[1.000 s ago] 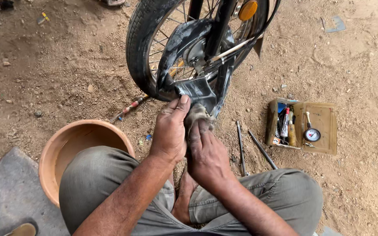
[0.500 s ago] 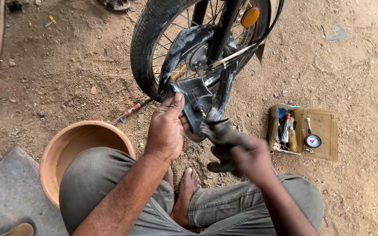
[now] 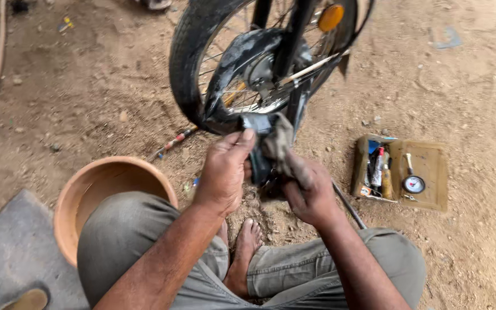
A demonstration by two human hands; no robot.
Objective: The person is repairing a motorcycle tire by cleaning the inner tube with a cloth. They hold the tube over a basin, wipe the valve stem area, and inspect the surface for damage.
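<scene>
From the head camera, looking down past the knees: the person squats on bare dirt with a motorcycle wheel (image 3: 202,63) standing upright just ahead. A loop of black inner tube (image 3: 258,146) hangs out from the bottom of the tyre, right between the two hands. The left hand (image 3: 224,172) is closed on the tube's left side, thumb laid up along it toward the rim. The right hand (image 3: 310,189) is clamped on a dirty grey rag (image 3: 279,140), which it presses against the tube's right face, so the tube is pinched between both hands, touching each.

Room is tight near the wheel: the tyre and its wet mudguard crowd the hands from above, and the person's bare foot (image 3: 247,247) sits just below them, between the knees. To the left, an orange clay bowl (image 3: 81,195) rests against the left knee. To the right, well apart from the hands, a shallow wooden tray (image 3: 431,166) holds small bottles and a round pressure gauge (image 3: 413,183). A thin metal rod (image 3: 348,204) lies on the ground beside the right wrist. Open dirt spreads beyond the tray.
</scene>
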